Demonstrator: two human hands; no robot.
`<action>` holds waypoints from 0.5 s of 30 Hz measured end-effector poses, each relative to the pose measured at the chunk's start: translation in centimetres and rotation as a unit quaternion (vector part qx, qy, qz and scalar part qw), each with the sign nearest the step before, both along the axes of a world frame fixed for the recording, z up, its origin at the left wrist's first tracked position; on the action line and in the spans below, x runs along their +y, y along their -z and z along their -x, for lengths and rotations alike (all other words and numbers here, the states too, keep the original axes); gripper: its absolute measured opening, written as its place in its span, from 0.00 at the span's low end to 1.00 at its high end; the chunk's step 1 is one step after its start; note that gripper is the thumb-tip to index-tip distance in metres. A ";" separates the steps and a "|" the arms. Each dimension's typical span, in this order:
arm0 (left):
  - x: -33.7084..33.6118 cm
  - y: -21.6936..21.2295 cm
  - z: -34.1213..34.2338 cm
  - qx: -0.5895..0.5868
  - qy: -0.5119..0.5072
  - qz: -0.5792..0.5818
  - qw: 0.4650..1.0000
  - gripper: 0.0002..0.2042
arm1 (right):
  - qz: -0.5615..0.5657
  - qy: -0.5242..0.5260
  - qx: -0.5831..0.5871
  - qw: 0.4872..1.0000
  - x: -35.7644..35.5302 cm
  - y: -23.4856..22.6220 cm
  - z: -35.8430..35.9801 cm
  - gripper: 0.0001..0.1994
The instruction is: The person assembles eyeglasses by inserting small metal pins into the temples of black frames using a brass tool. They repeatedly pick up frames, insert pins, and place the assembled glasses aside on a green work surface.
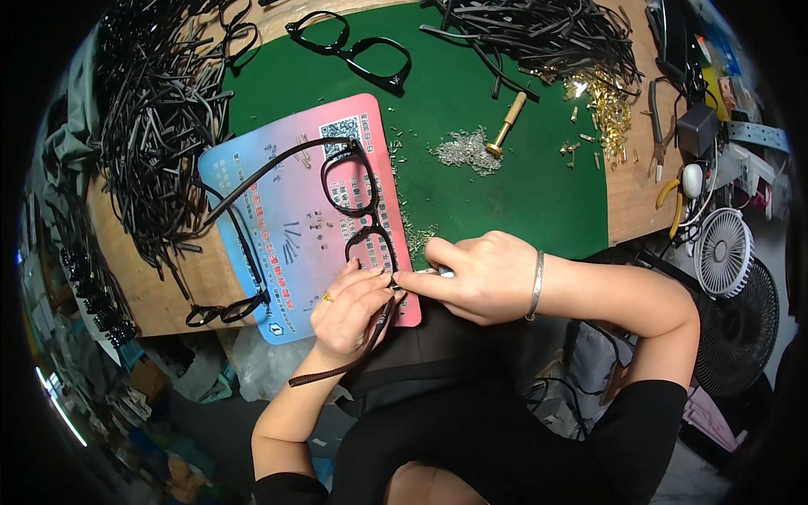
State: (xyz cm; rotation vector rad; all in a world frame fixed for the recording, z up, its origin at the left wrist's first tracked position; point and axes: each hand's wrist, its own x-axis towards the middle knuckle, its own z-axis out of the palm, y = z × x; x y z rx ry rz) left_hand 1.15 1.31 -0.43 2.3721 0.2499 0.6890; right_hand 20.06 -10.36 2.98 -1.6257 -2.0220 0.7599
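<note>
A black eyeglass frame (376,207) lies over a pink and blue printed mat (295,194). One of its temples reaches left across the mat, and the other runs down past my left wrist. My left hand (347,313) is closed on the frame near its lower hinge, fingertips pinching there. My right hand (480,273) is curled, index finger pointing at that same hinge. In its grip is a slim tool with a pale bluish end (444,271); the rest is hidden, so its kind is unclear. Tiny loose metal parts (316,220) lie on the mat.
Piles of black temples (160,160) fill the left, with more temples (547,34) at the back. Another black frame (349,50) rests on the green mat (513,210). Small silver screws (473,153), a brass tool (507,126), gold hinges (608,109), pliers (659,139) and a fan (722,252) lie rightward.
</note>
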 end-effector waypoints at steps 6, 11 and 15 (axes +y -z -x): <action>0.0 0.3 0.2 0.004 0.004 -0.005 1.000 0.08 | 0.008 0.012 -0.015 1.000 -0.2 -0.2 0.4 0.20; 0.1 0.4 0.1 -0.013 0.001 -0.008 1.000 0.08 | 0.002 0.014 -0.009 1.000 -0.2 0.1 0.5 0.20; 0.2 0.5 0.0 -0.025 0.003 -0.008 1.000 0.07 | 0.018 -0.006 -0.013 1.000 0.2 -0.2 0.4 0.21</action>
